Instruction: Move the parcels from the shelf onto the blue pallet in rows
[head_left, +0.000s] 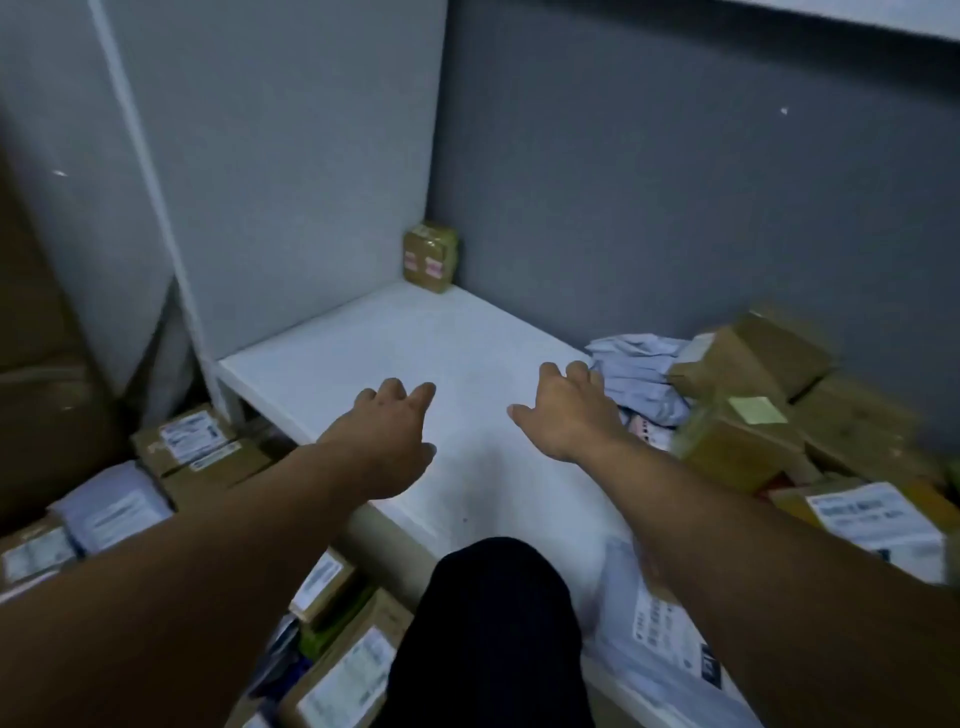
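Note:
Both my arms reach out over a white shelf board (415, 343). My left hand (389, 431) hovers above its front part with loosely curled fingers and holds nothing. My right hand (566, 410) is spread just left of a pile of grey mailer bags (639, 369), its fingertips close to them; contact cannot be made out. A small brown taped parcel (430, 255) stands alone in the shelf's far corner. Brown cardboard boxes (753, 364) are heaped on the shelf's right side. No blue pallet is in view.
Labelled boxes and mailers (192, 441) lie below the shelf at the left. A grey mailer bag (660, 639) lies at the shelf's near right edge. My dark-clad knee (493, 623) is in front of the shelf. Grey walls close the back and left.

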